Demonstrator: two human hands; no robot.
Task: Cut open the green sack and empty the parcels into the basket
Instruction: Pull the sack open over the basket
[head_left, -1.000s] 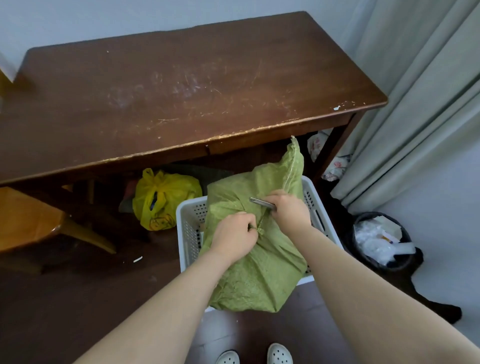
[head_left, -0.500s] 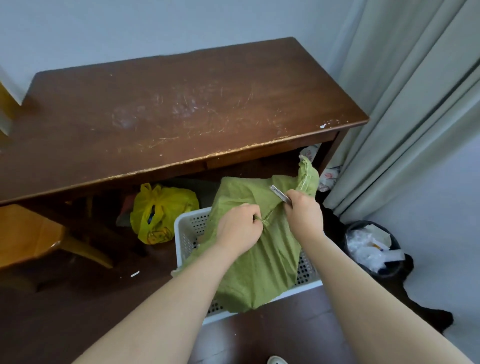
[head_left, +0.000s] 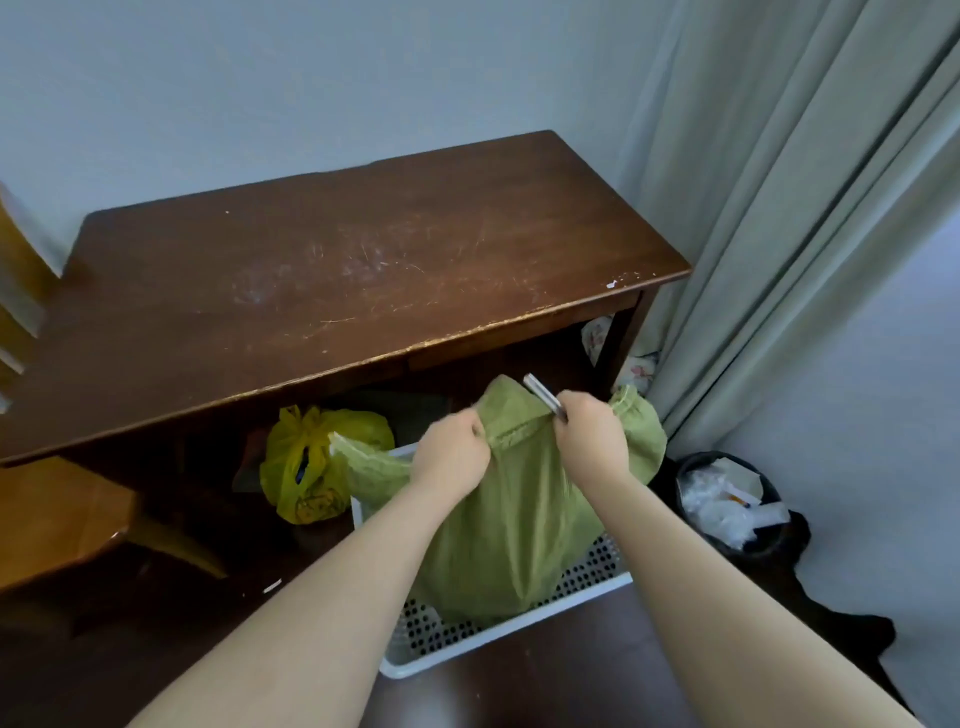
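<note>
The green woven sack (head_left: 519, 525) hangs over the white perforated basket (head_left: 498, 639) on the floor, its lower end down inside the basket. My left hand (head_left: 452, 457) grips the sack's upper edge on the left. My right hand (head_left: 592, 441) grips the edge on the right and also holds a slim metal blade (head_left: 540, 392) that sticks up and to the left from the fist. No parcels show; the sack hides its contents.
A dark wooden table (head_left: 363, 280) stands just behind the basket. Under it lies a yellow plastic bag (head_left: 306, 467). A black waste bin (head_left: 732, 504) with white rubbish sits to the right, next to a pale curtain (head_left: 779, 208). A wooden chair seat (head_left: 57, 514) is at the left.
Both hands have lifted the sack's top edge higher, and the sack now hangs stretched between them. The view has tilted up, showing more wall.
</note>
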